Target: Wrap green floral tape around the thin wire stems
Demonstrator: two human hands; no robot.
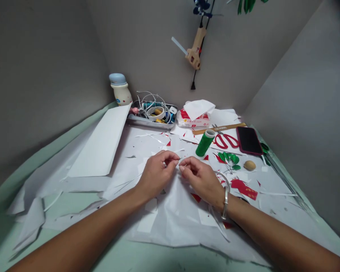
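The left hand (155,175) and right hand (200,179) meet at the fingertips, both pinching a thin pale strip (178,162), too fine to identify, held just above white paper (170,223) littered with red scraps. Beyond the right hand lie green leaf cutouts (228,159), a spool of green thread (204,142) and red-handled scissors (226,140). A silver bangle (225,200) circles the right wrist.

I'm seeing a green thread spool (204,142), red-handled scissors (226,140), and gold-patterned red paper (244,189) on the pale mint counter (5,230).
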